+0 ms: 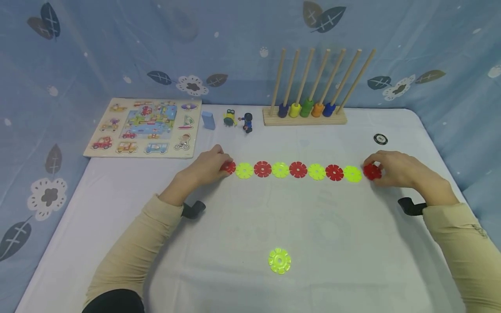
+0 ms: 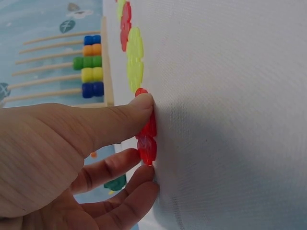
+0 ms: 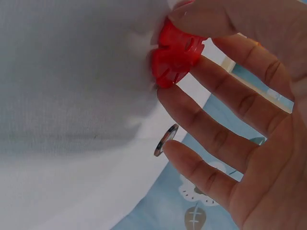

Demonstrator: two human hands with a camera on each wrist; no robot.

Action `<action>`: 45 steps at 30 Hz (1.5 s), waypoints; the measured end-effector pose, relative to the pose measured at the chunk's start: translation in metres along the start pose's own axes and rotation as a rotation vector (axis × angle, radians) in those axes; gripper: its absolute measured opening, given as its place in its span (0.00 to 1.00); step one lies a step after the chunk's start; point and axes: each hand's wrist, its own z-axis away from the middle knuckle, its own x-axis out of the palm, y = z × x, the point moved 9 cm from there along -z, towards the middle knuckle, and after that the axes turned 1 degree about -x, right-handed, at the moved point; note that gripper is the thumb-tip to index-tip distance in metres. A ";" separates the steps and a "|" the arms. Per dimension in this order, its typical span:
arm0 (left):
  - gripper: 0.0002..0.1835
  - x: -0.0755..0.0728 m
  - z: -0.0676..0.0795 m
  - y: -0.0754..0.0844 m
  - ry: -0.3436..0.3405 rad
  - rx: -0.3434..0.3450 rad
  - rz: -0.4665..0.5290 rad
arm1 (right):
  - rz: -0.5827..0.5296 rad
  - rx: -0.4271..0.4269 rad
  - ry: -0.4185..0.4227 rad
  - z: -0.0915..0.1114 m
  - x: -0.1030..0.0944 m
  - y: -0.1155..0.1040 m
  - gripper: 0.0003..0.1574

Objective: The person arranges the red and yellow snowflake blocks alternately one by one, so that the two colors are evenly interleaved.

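Note:
A row of flat, notched flower-shaped plastic discs, red and yellow-green by turns, crosses the white table. At its left end my left hand [image 1: 209, 167] pinches a red disc [image 2: 147, 149] between thumb and fingers; the disc lies flat by the cloth. The yellow-green disc [image 1: 244, 171] comes right beside it. My right hand [image 1: 401, 171] grips another red disc [image 1: 372, 171] at the right end, thumb on one edge and fingers on the other. This one looks tilted in the right wrist view. Nearer the front, a single yellow-green disc [image 1: 279, 261] lies apart from the row.
Behind the row stand a wooden peg stand [image 1: 305, 121] with coloured beads, two small figures [image 1: 247, 122], a blue block [image 1: 208, 120] and a wooden picture puzzle [image 1: 145, 128]. A round black-and-white chip [image 1: 380, 139] lies beyond my right hand. Patterned blue cloth hangs behind.

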 end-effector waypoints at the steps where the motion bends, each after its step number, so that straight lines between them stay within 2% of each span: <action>1: 0.24 0.000 0.000 0.000 0.000 0.000 0.000 | 0.000 0.001 0.002 0.000 0.000 0.001 0.29; 23: 0.24 0.000 0.001 0.001 0.011 0.017 -0.009 | -0.051 0.013 -0.013 0.001 0.004 -0.004 0.30; 28: 0.24 0.000 0.001 0.001 0.006 0.009 -0.006 | -0.007 -0.002 0.001 0.000 -0.002 -0.009 0.34; 34: 0.24 -0.001 0.002 0.002 0.009 0.005 -0.009 | 0.091 -0.107 0.103 -0.001 -0.016 -0.042 0.32; 41: 0.24 -0.002 0.002 0.003 0.005 0.008 -0.009 | 0.116 -0.256 0.105 -0.002 -0.011 -0.099 0.33; 45: 0.23 -0.002 0.002 0.003 0.006 0.020 -0.014 | 0.131 -0.348 0.135 -0.002 -0.006 -0.131 0.32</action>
